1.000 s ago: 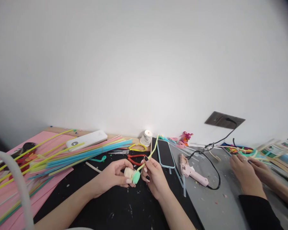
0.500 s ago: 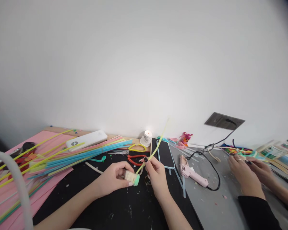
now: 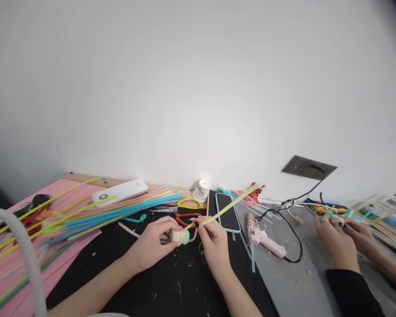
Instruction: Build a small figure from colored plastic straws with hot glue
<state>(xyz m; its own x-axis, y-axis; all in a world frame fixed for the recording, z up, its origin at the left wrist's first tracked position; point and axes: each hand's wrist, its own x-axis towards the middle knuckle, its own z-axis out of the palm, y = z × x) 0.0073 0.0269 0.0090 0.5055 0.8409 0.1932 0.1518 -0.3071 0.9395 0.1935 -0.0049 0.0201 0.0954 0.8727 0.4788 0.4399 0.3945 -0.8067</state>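
In the head view, my left hand [image 3: 152, 244] is closed around a cream-coloured wound cylinder [image 3: 176, 236] with a green end [image 3: 186, 237] facing right. My right hand [image 3: 214, 244] pinches a pale yellow-green pipe cleaner [image 3: 232, 204] between thumb and fingers. One end of that pipe cleaner reaches the green end of the cylinder, and its long free part slants up to the right. Whether it is attached there, I cannot tell. Behind my hands lie a tool with red handles [image 3: 185, 219] and one with yellow handles [image 3: 188, 203].
Bundled pipe cleaners [image 3: 115, 216] and pink sheets [image 3: 62, 187] lie left, beside a white power bank [image 3: 120, 193]. A white cup [image 3: 201, 190], a phone [image 3: 227, 212] and a pink glue gun [image 3: 267, 242] with a black cord stand right. A co-worker's hands [image 3: 339, 242] work at far right.
The yellow-green pipe cleaner has swung from steep to a lower slant toward the right. My left hand has turned and slightly raised the cylinder; both hands keep their grips.
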